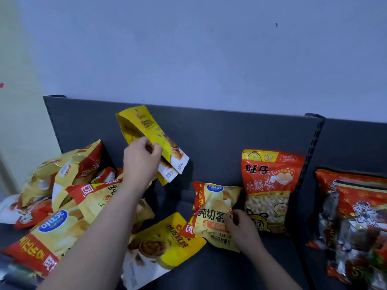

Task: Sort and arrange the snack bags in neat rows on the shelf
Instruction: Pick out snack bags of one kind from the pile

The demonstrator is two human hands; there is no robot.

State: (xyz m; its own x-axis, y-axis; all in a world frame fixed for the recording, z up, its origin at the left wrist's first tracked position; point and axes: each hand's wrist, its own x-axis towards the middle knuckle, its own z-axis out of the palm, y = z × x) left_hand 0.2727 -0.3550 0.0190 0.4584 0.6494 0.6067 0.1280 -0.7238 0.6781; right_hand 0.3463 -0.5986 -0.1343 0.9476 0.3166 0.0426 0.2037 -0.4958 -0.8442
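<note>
Nearest the lens, the left forearm rises from the bottom edge toward the middle of the shelf (219, 273), and the left hand (142, 160) pinches what look like two flat yellow walnut bags (150, 141) together, lifted clear of the shelf floor and tilted with their tops leaning left against the dark back panel (230, 130). Holding matching packs as one pair in the air suggests they are being gathered by kind before being set down in a row. Below that hand, another yellow walnut bag (159, 248) lies flat, face up, near the front edge, not yet collected. To the left sits a jumbled pile of chip bags (69, 191), overlapping at all angles, clearly still unsorted. The right hand (240, 229) rests on the lower right corner of a yellow potato chip bag (213, 214), fingers curled over its edge in a light grip, seemingly steadying it upright just beside a red and orange bag (270, 191) that stands against the back panel. That standing pair reads as the start of a neat row. Farther right, past the slotted upright (314, 143), red snack packs (356, 218) lean in the next bay. Judging by the pile, most of the sorting remains.
</note>
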